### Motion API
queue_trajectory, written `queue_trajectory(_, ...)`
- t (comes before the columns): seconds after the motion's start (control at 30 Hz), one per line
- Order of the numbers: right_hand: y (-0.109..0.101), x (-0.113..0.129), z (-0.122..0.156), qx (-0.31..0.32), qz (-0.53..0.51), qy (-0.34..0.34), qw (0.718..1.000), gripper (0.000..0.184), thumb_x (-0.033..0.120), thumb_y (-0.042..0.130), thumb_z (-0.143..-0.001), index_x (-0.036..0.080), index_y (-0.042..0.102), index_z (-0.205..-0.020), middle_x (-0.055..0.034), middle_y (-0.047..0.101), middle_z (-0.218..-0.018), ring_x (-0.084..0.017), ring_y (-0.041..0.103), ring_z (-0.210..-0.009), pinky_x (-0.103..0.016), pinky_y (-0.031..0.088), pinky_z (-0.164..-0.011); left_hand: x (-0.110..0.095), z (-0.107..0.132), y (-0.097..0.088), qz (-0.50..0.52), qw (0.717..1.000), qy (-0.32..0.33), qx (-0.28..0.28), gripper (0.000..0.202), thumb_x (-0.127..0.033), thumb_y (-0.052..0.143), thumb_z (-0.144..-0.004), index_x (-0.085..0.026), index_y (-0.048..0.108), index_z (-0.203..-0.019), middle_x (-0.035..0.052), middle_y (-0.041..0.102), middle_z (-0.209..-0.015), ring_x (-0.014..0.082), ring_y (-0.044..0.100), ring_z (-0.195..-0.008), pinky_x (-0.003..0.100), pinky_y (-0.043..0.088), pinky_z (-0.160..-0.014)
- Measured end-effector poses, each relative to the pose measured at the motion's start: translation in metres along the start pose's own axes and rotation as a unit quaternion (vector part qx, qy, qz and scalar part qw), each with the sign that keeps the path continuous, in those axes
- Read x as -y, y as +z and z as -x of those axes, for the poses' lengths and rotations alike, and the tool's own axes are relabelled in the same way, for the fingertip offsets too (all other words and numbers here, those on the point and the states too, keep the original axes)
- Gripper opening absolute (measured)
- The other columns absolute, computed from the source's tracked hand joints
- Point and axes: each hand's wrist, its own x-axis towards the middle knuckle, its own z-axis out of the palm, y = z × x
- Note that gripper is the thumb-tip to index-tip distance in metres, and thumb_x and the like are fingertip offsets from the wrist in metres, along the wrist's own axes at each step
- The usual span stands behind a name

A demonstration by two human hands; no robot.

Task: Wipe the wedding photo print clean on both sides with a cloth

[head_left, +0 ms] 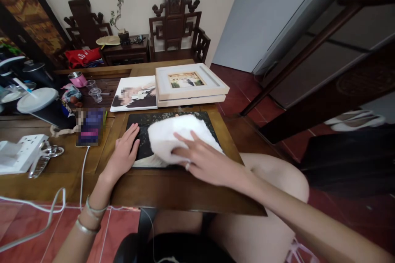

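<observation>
A dark photo panel [143,137] lies flat on the wooden table near its right end. On top of it is a fluffy white cloth [165,131], which hides most of the picture. My right hand [197,156] grips the cloth from its near right side, fingers partly spread over it and a ring on one finger. Along the panel's left edge my left hand [125,150] rests open, its fingers stretched out and touching the edge, with nothing held.
Behind the panel are a photo print [135,94] and stacked framed photos [188,80]. To the left are a phone [91,127] on a white cable, a lidded black cup [46,107], a power strip [23,154] and a clear hair claw [45,158].
</observation>
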Motion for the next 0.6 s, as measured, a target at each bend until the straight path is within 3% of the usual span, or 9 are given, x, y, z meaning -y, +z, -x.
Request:
queue_trajectory(0.13, -0.003, -0.036, -0.045, -0.037, 0.031, 0.037, 0.998, 0.038, 0.009, 0.039, -0.091, 0.017, 0.056, -0.124, -0.0148, 0.059, -0.133, -0.033, 0.027, -0.144, -0.068, 0.021, -0.109, 0.001, 0.0, 0.0, 0.009, 1.0, 0.011, -0.001, 0.047, -0.035, 0.034, -0.099, -0.018, 0.044, -0.142, 0.0147, 0.04, -0.153, 0.0239, 0.032, -0.144, 0.052, 0.028, -0.114)
queue_trajectory(0.27, 0.007, -0.024, -0.058, -0.083, 0.05, 0.118, 0.988, 0.037, 0.012, 0.041, -0.092, 0.015, 0.056, -0.125, -0.0182, 0.056, -0.136, -0.037, 0.025, -0.143, -0.072, 0.019, -0.106, 0.001, 0.001, -0.001, 0.011, 1.0, 0.008, -0.005, 0.047, -0.034, 0.034, -0.099, -0.016, 0.044, -0.142, 0.0152, 0.04, -0.152, 0.024, 0.032, -0.144, 0.052, 0.029, -0.114)
queue_trajectory(0.33, 0.018, -0.002, -0.047, -0.085, 0.045, 0.123, 0.988, 0.043, 0.007, 0.044, -0.086, 0.014, 0.057, -0.127, -0.0182, 0.048, -0.145, -0.04, 0.019, -0.145, -0.075, 0.015, -0.107, 0.0, 0.002, -0.001, 0.013, 1.0, 0.005, -0.005, 0.048, -0.034, 0.034, -0.099, -0.016, 0.043, -0.142, 0.0153, 0.04, -0.153, 0.0235, 0.032, -0.144, 0.051, 0.029, -0.114)
queue_trajectory(0.47, 0.033, 0.047, -0.002, -0.035, -0.001, 0.046, 0.998, 0.046, 0.005, 0.048, -0.08, 0.017, 0.062, -0.122, -0.0135, 0.04, -0.153, -0.04, 0.013, -0.146, -0.074, 0.01, -0.109, -0.001, 0.003, -0.001, 0.014, 1.0, 0.001, -0.005, 0.047, -0.032, 0.034, -0.099, -0.015, 0.043, -0.142, 0.0158, 0.039, -0.153, 0.0229, 0.031, -0.145, 0.051, 0.027, -0.115)
queue_trajectory(0.6, 0.02, 0.069, 0.026, 0.034, -0.045, 0.003, 0.998, 0.043, 0.006, 0.049, -0.077, 0.021, 0.065, -0.114, -0.009, 0.046, -0.149, -0.034, 0.02, -0.146, -0.067, 0.014, -0.114, -0.003, 0.003, -0.003, 0.015, 1.0, 0.0, -0.002, 0.046, -0.032, 0.033, -0.099, -0.017, 0.044, -0.141, 0.0144, 0.04, -0.153, 0.023, 0.03, -0.145, 0.052, 0.027, -0.114)
